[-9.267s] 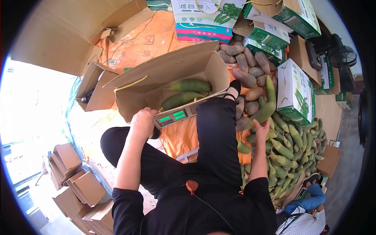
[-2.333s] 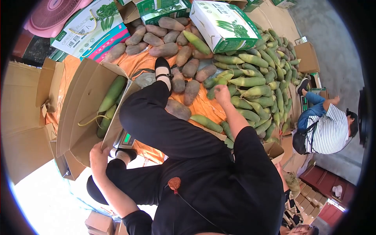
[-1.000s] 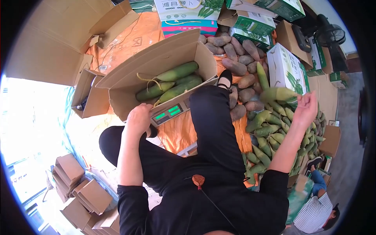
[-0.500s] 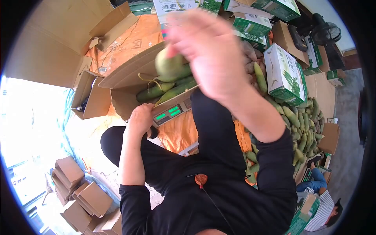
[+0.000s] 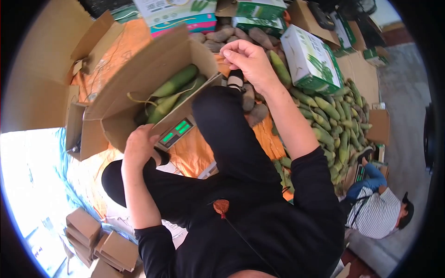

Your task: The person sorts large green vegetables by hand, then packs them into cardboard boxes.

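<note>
An open cardboard box holds several long green radishes, some with thin yellowish stalks. Under its near side is a scale with a lit green display. My left hand has its fingers hooked over the box's near edge at the left corner. Off the box's right end, my right hand is raised above brownish roots and my foot. Its fingers are loosely bent, with nothing visible in them.
A big pile of green radishes lies to the right, beside a white and green printed carton. More cartons stand at the back. Folded cardboard boxes are at the lower left. Another person sits at the far right.
My right hand, which was over the box with a pale green radish, has moved right and is now empty. My left hand remains at the box edge. The whole view has shifted.
</note>
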A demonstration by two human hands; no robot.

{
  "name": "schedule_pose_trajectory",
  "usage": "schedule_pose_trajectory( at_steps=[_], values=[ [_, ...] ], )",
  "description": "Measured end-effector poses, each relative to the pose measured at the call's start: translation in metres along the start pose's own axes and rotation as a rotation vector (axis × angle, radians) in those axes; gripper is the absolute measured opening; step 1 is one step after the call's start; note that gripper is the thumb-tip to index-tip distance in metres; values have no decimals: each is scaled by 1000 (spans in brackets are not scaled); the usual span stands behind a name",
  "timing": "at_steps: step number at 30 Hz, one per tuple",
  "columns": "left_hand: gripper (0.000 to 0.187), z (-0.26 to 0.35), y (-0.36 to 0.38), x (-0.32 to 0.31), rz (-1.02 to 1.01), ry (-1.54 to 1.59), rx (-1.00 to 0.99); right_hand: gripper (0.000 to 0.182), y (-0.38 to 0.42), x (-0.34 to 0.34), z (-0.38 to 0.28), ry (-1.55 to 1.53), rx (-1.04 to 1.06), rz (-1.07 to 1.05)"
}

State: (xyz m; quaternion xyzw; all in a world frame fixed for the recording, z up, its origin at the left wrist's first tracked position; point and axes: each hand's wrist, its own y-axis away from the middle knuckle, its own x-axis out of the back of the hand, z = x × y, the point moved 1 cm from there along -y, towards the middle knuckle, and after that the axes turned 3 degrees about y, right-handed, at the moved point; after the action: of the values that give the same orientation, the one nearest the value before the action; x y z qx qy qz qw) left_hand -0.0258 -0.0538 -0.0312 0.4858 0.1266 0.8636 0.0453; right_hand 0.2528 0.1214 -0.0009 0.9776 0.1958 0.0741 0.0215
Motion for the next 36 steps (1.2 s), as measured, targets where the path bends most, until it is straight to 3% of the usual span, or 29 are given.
schedule_pose_trajectory(
  at_steps=[4,10,12,15,17,21,23,25,27,28,32,36],
  values=[
    [38,9,-1,0,-32,-8,35,14,36,30,54,-214,-66,178],
    [42,14,-5,-1,-75,1,94,11,104,35,187,-73,-360,313],
    [41,11,-7,-4,-90,56,120,11,130,33,229,-36,-530,229],
    [42,16,-8,-3,-99,72,140,9,171,30,287,72,-603,138],
    [42,28,-8,1,-126,107,184,8,193,28,304,346,-653,-66],
    [40,21,-10,-3,-97,116,184,8,210,37,329,490,-572,-15],
    [41,21,-11,-4,-113,113,221,10,206,58,350,467,-618,298],
    [42,18,-12,-5,-128,111,259,14,195,91,356,484,-533,555],
    [42,11,-13,-8,-123,35,210,20,185,123,338,482,-649,810],
    [42,12,-13,-8,-121,34,214,27,180,140,330,563,-774,875],
    [41,10,-15,-9,-118,15,186,51,177,198,343,476,-889,1022],
    [39,2,-17,-12,-116,27,212,66,160,210,330,227,-813,1150]
  ],
)
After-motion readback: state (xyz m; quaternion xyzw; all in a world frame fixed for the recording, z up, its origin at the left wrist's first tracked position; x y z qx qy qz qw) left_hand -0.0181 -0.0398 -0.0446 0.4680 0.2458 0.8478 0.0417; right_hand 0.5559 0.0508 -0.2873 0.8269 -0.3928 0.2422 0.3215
